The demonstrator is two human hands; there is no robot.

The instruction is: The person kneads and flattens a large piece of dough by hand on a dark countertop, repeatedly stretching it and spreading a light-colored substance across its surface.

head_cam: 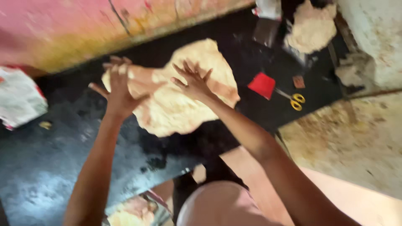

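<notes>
Material: pale, floury dough sheet (184, 98), stretched wide and thin, with uneven edges.
Position of dough: lying spread over the dark surface (50, 167), near the pink and yellow wall (75, 33); whether every part rests flat cannot be told, as the frame is blurred.
Left hand (118, 88): open, fingers spread, palm laid on the left edge of the dough sheet; nothing is gripped.
Right hand (193, 81): open, fingers splayed, pressed on the middle of the sheet; nothing is gripped.
Step in hand: judged to be the flattening and spreading of the sheet by palm pressure, both hands being applied at once.
Next move, requirements: even pressure outward from the centre is judged necessary; the thin margins appear liable to tearing if pulled hard.
Second dough mass (312, 27): a rough lump at the far right of the surface, well apart from the hands.
Tools: yellow-handled scissors (295, 100) just beside a red square piece (262, 85), right of the sheet, untouched.
Containers: none is clearly shown; a white and red bag (19, 98) lies at the left edge, contents not visible.
Lower edge: more pale dough (130, 211) is seen, its holder indistinct.
</notes>
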